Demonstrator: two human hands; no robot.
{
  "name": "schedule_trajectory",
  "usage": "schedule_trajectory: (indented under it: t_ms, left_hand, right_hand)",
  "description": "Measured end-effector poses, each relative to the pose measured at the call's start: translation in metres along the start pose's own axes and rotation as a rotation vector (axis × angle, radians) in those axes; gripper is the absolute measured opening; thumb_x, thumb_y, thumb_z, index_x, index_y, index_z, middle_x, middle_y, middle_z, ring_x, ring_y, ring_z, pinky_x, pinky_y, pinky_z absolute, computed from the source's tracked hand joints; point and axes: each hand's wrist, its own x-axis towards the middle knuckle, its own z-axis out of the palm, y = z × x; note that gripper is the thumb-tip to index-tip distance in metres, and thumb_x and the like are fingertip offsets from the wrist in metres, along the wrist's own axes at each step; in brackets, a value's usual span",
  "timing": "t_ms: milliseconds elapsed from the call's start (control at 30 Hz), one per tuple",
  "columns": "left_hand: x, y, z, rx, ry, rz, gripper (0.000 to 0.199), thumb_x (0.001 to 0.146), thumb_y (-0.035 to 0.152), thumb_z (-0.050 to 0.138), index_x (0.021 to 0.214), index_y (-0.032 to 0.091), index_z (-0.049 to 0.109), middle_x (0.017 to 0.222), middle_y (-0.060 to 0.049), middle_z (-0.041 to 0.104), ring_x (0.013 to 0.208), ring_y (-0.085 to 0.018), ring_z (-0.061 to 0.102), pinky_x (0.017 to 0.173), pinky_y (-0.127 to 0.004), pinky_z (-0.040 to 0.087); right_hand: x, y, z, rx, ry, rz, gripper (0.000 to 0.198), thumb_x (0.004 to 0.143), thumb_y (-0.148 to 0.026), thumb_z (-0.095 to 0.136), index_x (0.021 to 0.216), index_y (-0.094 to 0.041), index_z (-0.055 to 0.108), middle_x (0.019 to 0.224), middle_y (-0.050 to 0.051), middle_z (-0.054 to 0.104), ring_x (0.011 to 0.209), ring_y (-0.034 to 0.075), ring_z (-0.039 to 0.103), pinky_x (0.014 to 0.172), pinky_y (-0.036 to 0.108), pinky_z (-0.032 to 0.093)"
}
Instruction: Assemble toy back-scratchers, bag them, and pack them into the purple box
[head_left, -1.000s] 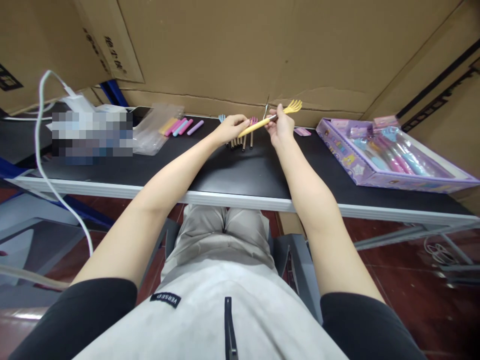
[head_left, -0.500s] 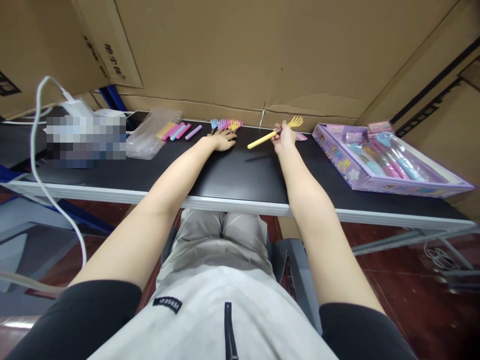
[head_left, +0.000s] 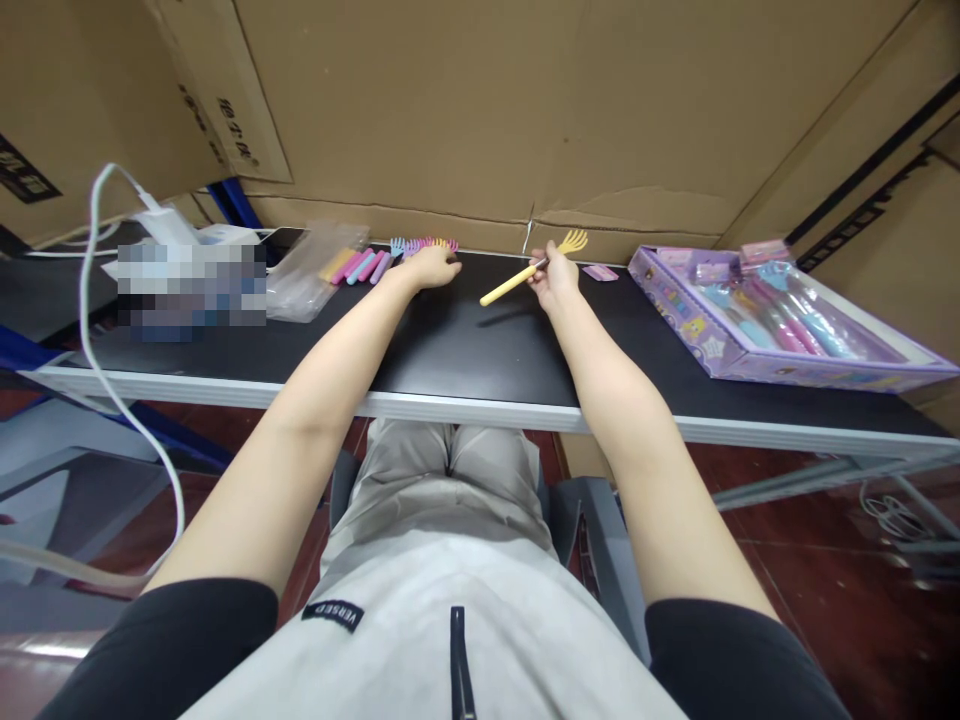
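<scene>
My right hand (head_left: 556, 277) is closed around a yellow back scratcher (head_left: 506, 287), held above the black table with its claw up and to the right and its handle pointing down-left. Several colourful back scratchers lie side by side at the back; their claws (head_left: 397, 247) and the lower ends of their handles (head_left: 365, 267) show. Across the middle of that row rests my left hand (head_left: 435, 268), its visible fingers apart. Part of the row is hidden beneath the hand and wrist.
A purple display box (head_left: 795, 372) with packaged back scratchers stands on the right. Near my right hand lies a small pink packet (head_left: 601, 272). Clear plastic sleeves (head_left: 300, 290) and a white cable (head_left: 94, 330) are on the left. Cardboard (head_left: 420, 110) walls the back.
My left hand has slid left, and the claws and the purple handle have shifted left, against the other handles. My right hand has moved slightly left with the yellow back scratcher.
</scene>
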Motion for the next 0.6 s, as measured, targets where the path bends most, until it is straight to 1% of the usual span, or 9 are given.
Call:
schedule_trajectory:
  t_ms: [67, 133, 200, 267, 300, 367, 433, 533, 600]
  left_hand:
    - [-0.004, 0.021, 0.003, -0.201, 0.044, 0.084, 0.041, 0.104, 0.035, 0.045, 0.125, 0.013, 0.073, 0.131, -0.016, 0.074, 0.123, -0.029, 0.068, 0.109, -0.039, 0.05]
    - [-0.012, 0.038, 0.009, -0.38, 0.057, 0.187, 0.039, 0.106, 0.039, 0.045, 0.117, 0.015, 0.074, 0.119, -0.012, 0.078, 0.111, -0.025, 0.072, 0.101, -0.036, 0.053]
    - [-0.021, 0.047, 0.015, -0.482, 0.044, 0.225, 0.035, 0.105, 0.04, 0.049, 0.108, 0.014, 0.073, 0.104, -0.011, 0.079, 0.095, -0.023, 0.074, 0.092, -0.034, 0.055]
    - [-0.028, 0.049, 0.019, -0.471, 0.07, 0.232, 0.032, 0.104, 0.039, 0.053, 0.099, 0.015, 0.072, 0.093, -0.01, 0.078, 0.087, -0.022, 0.073, 0.088, -0.034, 0.055]
    - [-0.03, 0.048, 0.02, -0.435, 0.1, 0.231, 0.03, 0.103, 0.038, 0.054, 0.096, 0.015, 0.071, 0.091, -0.01, 0.077, 0.087, -0.022, 0.072, 0.088, -0.034, 0.054]
    - [-0.032, 0.043, 0.02, -0.339, 0.164, 0.233, 0.027, 0.101, 0.036, 0.054, 0.095, 0.016, 0.072, 0.092, -0.01, 0.078, 0.092, -0.023, 0.071, 0.09, -0.034, 0.053]
    - [-0.032, 0.038, 0.019, -0.256, 0.199, 0.234, 0.025, 0.099, 0.034, 0.054, 0.097, 0.017, 0.073, 0.096, -0.01, 0.078, 0.097, -0.025, 0.07, 0.092, -0.035, 0.052]
    - [-0.031, 0.035, 0.016, -0.179, 0.181, 0.214, 0.024, 0.097, 0.03, 0.054, 0.101, 0.017, 0.074, 0.101, -0.011, 0.078, 0.1, -0.025, 0.069, 0.092, -0.036, 0.05]
    - [-0.032, 0.036, 0.013, -0.145, 0.163, 0.18, 0.023, 0.096, 0.028, 0.055, 0.103, 0.017, 0.074, 0.103, -0.011, 0.078, 0.102, -0.026, 0.069, 0.094, -0.035, 0.049]
  right_hand:
    - [-0.007, 0.001, 0.005, 0.03, -0.012, 0.027, 0.04, 0.106, -0.05, 0.056, 0.086, -0.016, 0.063, 0.059, -0.006, 0.05, 0.043, 0.003, 0.038, 0.048, 0.015, 0.043]
    - [-0.015, 0.002, 0.011, 0.057, -0.046, 0.04, 0.041, 0.104, -0.054, 0.057, 0.088, -0.016, 0.063, 0.06, -0.005, 0.052, 0.045, 0.003, 0.041, 0.05, 0.015, 0.047]
    - [-0.021, 0.003, 0.015, 0.069, -0.089, 0.042, 0.042, 0.101, -0.057, 0.062, 0.09, -0.017, 0.062, 0.062, -0.005, 0.053, 0.047, 0.004, 0.046, 0.052, 0.016, 0.052]
    - [-0.026, 0.004, 0.019, 0.073, -0.129, 0.048, 0.042, 0.098, -0.058, 0.065, 0.091, -0.017, 0.062, 0.063, -0.004, 0.054, 0.051, 0.006, 0.05, 0.055, 0.017, 0.055]
    - [-0.028, 0.005, 0.02, 0.077, -0.145, 0.05, 0.041, 0.098, -0.058, 0.067, 0.092, -0.017, 0.062, 0.064, -0.004, 0.055, 0.053, 0.006, 0.052, 0.056, 0.018, 0.056]
    - [-0.029, 0.006, 0.021, 0.083, -0.166, 0.049, 0.04, 0.096, -0.057, 0.069, 0.093, -0.017, 0.062, 0.067, -0.002, 0.057, 0.058, 0.008, 0.057, 0.059, 0.019, 0.058]
    - [-0.027, 0.007, 0.02, 0.073, -0.162, 0.044, 0.039, 0.096, -0.057, 0.07, 0.094, -0.018, 0.063, 0.069, -0.002, 0.059, 0.061, 0.009, 0.059, 0.06, 0.02, 0.059]
    - [-0.022, 0.008, 0.016, 0.031, -0.136, 0.037, 0.036, 0.096, -0.055, 0.07, 0.093, -0.019, 0.065, 0.068, -0.003, 0.056, 0.062, 0.008, 0.059, 0.061, 0.02, 0.057]
    - [-0.018, 0.009, 0.014, 0.017, -0.123, 0.05, 0.034, 0.096, -0.051, 0.072, 0.088, -0.019, 0.065, 0.065, -0.004, 0.052, 0.059, 0.007, 0.055, 0.06, 0.019, 0.054]
